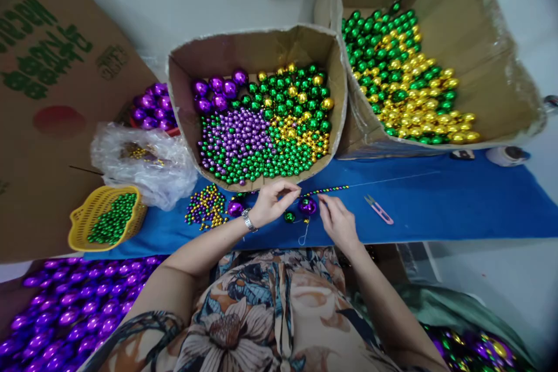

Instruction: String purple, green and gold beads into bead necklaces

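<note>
The surface (436, 203) is covered with a smooth blue cloth, and on it stand two rough cardboard boxes: the middle box (257, 46) holds shiny round beads in purple, green and gold, small ones and some bigger balls, and the box at the right (479, 40) holds green and gold balls. The bead string (331, 189) is a thin line of very small glossy beads, lying on the cloth just in front of the middle box, with a bare thread going on to the right. The left hand (272, 203) has its fingers pinched on the string's left end, and the right hand (337, 221) pinches it just beside a large purple ball (308, 206). Near lie a pink thread snip (378, 209), a yellow plastic basket (82, 226) with green beads, and a crumpled clear bag (148, 163).
</note>
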Motion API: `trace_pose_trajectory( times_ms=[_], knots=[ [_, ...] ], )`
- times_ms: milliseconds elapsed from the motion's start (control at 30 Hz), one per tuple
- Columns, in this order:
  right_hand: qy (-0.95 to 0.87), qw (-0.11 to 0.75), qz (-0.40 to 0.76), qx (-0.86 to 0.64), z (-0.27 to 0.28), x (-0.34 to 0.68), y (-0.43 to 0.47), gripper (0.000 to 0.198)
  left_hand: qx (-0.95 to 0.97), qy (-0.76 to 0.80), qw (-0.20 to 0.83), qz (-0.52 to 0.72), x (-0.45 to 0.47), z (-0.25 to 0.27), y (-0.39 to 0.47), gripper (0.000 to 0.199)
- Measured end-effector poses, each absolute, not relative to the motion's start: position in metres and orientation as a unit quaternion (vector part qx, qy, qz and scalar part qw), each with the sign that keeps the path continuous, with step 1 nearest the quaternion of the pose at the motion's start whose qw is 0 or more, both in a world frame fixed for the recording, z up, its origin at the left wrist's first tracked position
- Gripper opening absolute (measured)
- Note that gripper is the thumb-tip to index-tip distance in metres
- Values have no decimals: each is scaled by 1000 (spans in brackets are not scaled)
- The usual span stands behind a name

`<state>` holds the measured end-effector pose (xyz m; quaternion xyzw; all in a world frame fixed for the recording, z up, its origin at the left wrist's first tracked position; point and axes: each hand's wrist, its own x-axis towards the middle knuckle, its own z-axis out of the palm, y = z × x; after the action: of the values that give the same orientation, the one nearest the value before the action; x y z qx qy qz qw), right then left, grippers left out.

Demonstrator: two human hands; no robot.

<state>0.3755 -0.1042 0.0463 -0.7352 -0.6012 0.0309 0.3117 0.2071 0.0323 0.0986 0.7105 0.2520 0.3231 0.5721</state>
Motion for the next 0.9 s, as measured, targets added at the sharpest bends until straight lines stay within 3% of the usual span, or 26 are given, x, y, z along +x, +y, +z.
trace_pose_trajectory(
  times_ms=[233, 400, 533, 633, 800, 900],
  knots=[
    [-623, 398, 79, -669, 58, 364, -81, 27, 690, 204, 633, 286, 225, 135, 63, 23],
    [-590, 419, 108, -682, 59, 364, -82, 26, 778, 265, 448, 351, 267, 118, 139, 28],
    [-597, 421, 61, -680, 62, 364, -81, 25, 808, 286, 406, 317, 292, 99, 178, 35],
    [-588, 426, 33, -687, 64, 366, -81, 25, 770, 285, 475, 318, 284, 100, 170, 32],
    [-596, 412, 27, -689, 66, 368, -85, 26, 554, 248, 740, 289, 240, 121, 126, 41],
    [-613, 400, 17, -681, 66, 366, -86, 24, 486, 245, 779, 312, 220, 129, 106, 44]
  ],
)
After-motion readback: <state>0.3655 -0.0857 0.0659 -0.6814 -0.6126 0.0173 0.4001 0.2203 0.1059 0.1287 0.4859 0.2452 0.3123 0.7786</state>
